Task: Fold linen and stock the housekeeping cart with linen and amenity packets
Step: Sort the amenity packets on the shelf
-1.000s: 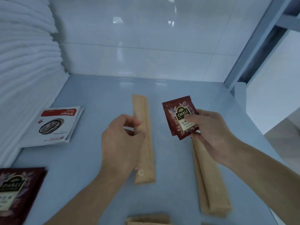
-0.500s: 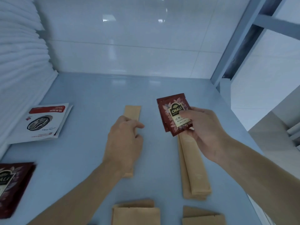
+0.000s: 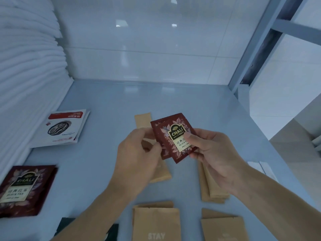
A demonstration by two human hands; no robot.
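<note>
Right hand (image 3: 211, 153) pinches two overlapped dark-red black tea packets (image 3: 174, 136) above the pale blue shelf (image 3: 104, 153), thumb on the label; left hand (image 3: 139, 157) meets their left edge, grip closed on the rear packet's edge as far as can be seen. Beneath the hands lie long tan paper sleeves (image 3: 212, 185). Folded white linen (image 3: 26, 66) is stacked at left, white coffee packets (image 3: 64, 127) beside it, another black tea packet (image 3: 24, 188) at the lower left and tan paper bags (image 3: 156, 221) nearest the camera.

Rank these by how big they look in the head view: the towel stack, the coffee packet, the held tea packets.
1. towel stack
2. coffee packet
3. held tea packets, though they look nearly the same size as the coffee packet and are nearer the camera, so that's unsure.
</note>
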